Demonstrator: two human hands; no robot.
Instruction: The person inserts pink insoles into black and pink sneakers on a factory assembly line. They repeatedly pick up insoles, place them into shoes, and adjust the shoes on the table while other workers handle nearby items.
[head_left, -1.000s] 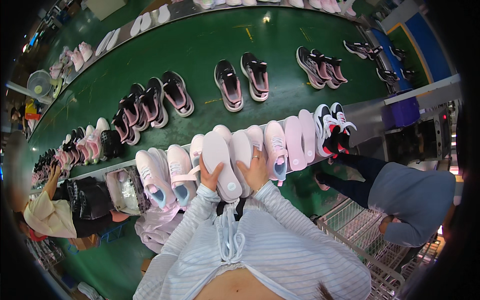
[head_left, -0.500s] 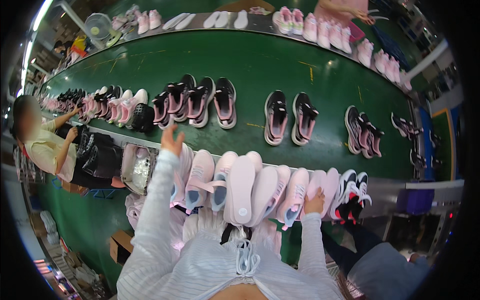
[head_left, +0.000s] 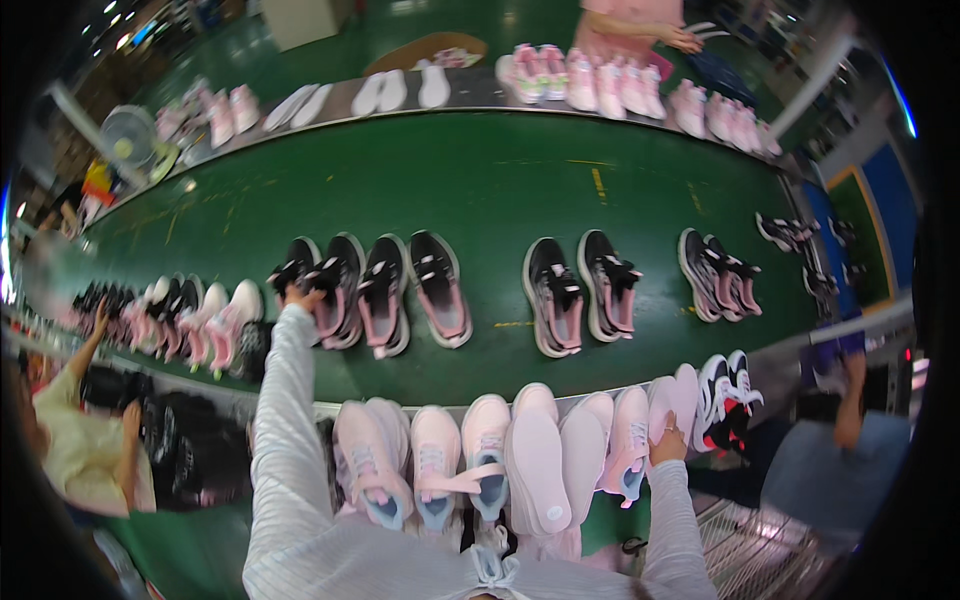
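Observation:
My left hand (head_left: 298, 297) is stretched out over the green belt, its fingers closed at the opening of a black-and-pink sneaker (head_left: 297, 262), the leftmost of a close group. Beside that shoe stands another black sneaker (head_left: 342, 275). Low on the right, my right hand (head_left: 668, 440) grips the lower part of a pale pink insole (head_left: 662, 398), with a second insole (head_left: 686, 392) right behind it. Between my arms, pink sneakers (head_left: 434, 455) line the near ledge, and two large pink insoles (head_left: 538, 470) lean among them.
The green conveyor belt (head_left: 480, 190) carries more black-and-pink pairs (head_left: 553, 300) to the right. White-and-black sneakers (head_left: 716, 400) sit beyond my right hand. Co-workers are at the left (head_left: 85, 440) and right (head_left: 820, 470). Pink shoes and white insoles (head_left: 380, 92) line the far ledge.
My left hand has moved out over the belt from the near ledge and reached the leftmost black sneaker. The view has shifted; my right hand stays at the pink insoles.

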